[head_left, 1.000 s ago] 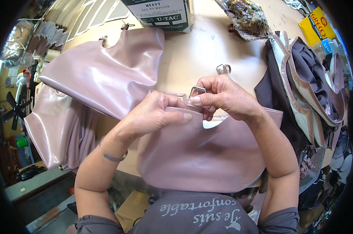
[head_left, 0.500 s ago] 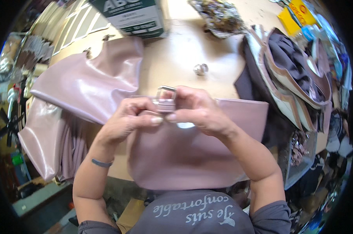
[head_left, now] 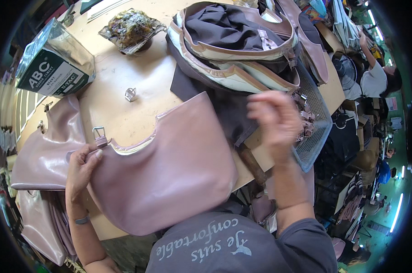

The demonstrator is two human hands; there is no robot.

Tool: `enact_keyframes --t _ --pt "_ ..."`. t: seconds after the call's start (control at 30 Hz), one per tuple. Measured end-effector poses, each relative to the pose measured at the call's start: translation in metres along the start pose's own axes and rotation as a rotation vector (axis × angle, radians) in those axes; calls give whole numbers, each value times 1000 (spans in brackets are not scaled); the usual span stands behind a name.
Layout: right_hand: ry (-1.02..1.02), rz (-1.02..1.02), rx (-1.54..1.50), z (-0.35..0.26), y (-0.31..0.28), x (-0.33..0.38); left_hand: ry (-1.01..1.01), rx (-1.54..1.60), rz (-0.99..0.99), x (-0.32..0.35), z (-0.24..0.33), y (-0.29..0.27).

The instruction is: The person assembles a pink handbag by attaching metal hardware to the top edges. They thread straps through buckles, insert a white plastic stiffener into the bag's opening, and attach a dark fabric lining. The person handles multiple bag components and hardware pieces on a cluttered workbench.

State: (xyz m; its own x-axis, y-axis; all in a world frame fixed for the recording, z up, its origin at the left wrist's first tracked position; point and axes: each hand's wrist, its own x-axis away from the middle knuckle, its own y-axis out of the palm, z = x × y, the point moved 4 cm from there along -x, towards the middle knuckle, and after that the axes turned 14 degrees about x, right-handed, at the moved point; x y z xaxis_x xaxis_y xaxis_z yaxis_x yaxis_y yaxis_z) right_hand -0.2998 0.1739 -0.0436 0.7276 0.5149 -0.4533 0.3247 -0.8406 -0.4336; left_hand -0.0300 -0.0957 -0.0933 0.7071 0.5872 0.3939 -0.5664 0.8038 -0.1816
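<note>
At the left, my left hand (head_left: 82, 167) pinches the upper corner of a pink leather bag body (head_left: 169, 168), thumb on top. A metal buckle (head_left: 99, 134) on a short pink strap tab sticks up from that corner. The bag has a curved cut-out with a pale inner edge along its top and lies over my lap and the table edge. My right hand (head_left: 276, 120) is raised off the bag, smeared by motion, beside a grey mesh basket (head_left: 323, 129). Small pink strap pieces (head_left: 308, 118) with metal bits lie in the basket. Whether the right fingers hold anything does not show.
Several lined bag pieces (head_left: 233, 50) are piled at the back. A green-and-white can (head_left: 51, 68), a messy clump (head_left: 132, 29) and a loose buckle (head_left: 130, 94) stand on the table (head_left: 110, 73). More pink bags (head_left: 46, 150) lie at left. A person (head_left: 374, 82) works at far right.
My right hand has let go of the buckle tab and moved right, toward the basket. My left hand keeps the bag's corner. The view has turned to the right.
</note>
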Motion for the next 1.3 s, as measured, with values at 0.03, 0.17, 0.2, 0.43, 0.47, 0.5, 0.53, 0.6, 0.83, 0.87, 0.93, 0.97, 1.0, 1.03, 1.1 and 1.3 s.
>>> enact_keyframes --t 0.03,0.17,0.2,0.43,0.47,0.5,0.53,0.6,0.83,0.87,0.93,0.97,1.0,1.03,1.1,1.3 --pt "140 132 -13 14 -30 4 36 -143 27 -2 2 -1" --pt "312 -102 678 111 -108 5 215 -568 100 -4 21 12" --pt "275 -197 861 127 -110 7 268 -627 112 -4 23 17" --pt "203 -359 1021 148 -100 6 287 -795 139 -2 24 26" --pt "236 -341 963 149 -103 6 284 -819 151 0 23 25" --pt "270 -323 907 150 -109 6 282 -843 162 1 23 23" --pt "303 -305 850 151 -115 7 263 -859 187 2 23 21" --pt "420 -256 643 149 -125 9 229 -884 237 2 23 17" --pt "537 -207 132 109 -127 12 579 -803 173 13 54 80" --pt "513 -277 116 85 -115 9 574 -697 82 19 58 100" --pt "310 -441 102 46 -77 10 476 -252 -168 23 53 140" --pt "130 -522 102 26 -57 13 421 -111 -252 25 52 159" --pt "95 -567 109 9 -35 18 365 30 -332 25 51 175" --pt "61 -609 118 -4 -13 23 326 128 -318 24 49 185" --pt "186 -650 -30 -9 15 37 262 336 -316 21 49 197" --pt "43 -718 -50 -12 47 35 164 453 -108 17 28 180"
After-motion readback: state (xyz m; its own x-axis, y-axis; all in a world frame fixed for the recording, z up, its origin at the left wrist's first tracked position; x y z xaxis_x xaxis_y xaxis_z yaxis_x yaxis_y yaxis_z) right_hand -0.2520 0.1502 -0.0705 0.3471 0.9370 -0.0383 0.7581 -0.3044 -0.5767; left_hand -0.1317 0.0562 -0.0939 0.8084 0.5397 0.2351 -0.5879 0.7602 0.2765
